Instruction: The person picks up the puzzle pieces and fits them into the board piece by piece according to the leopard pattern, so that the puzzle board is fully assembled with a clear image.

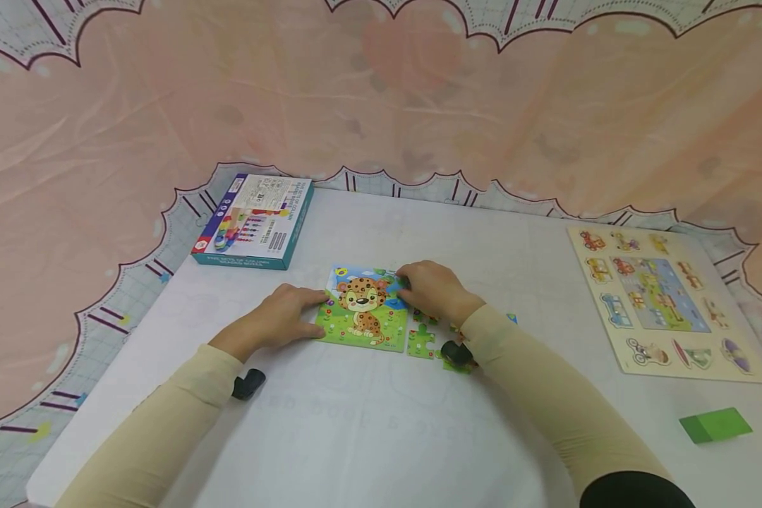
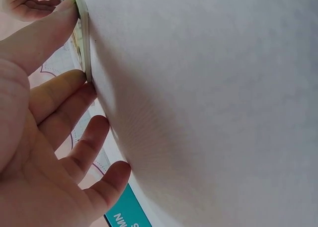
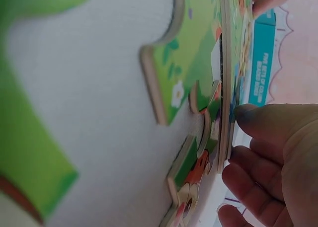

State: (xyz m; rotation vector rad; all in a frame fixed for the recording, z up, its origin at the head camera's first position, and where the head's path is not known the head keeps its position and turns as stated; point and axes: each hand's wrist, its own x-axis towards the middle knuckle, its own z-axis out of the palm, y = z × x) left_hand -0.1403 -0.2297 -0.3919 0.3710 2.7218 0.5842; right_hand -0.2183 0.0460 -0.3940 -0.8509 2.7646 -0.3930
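A square leopard puzzle (image 1: 363, 321) lies on the white table, a spotted cub on green grass with blue sky above. My left hand (image 1: 276, 321) touches its left edge with thumb and forefinger fairly straight; in the left wrist view the other fingers (image 2: 92, 140) spread along the tabletop. At the upper right corner, my right hand (image 1: 437, 291) pinches the puzzle's edge. The right wrist view shows that thumb (image 3: 258, 118) on the top face and curled fingers by the side. Loose green jigsaw pieces (image 1: 421, 341) lie right of the puzzle, some hidden under the right wrist.
A flat teal-edged box (image 1: 254, 222) stands at the back left. To the right lies a cream picture board (image 1: 667, 303) with animals and vehicles. A green block (image 1: 715, 425) sits near the front right. Patterned cloth hangs behind the table (image 1: 355, 430).
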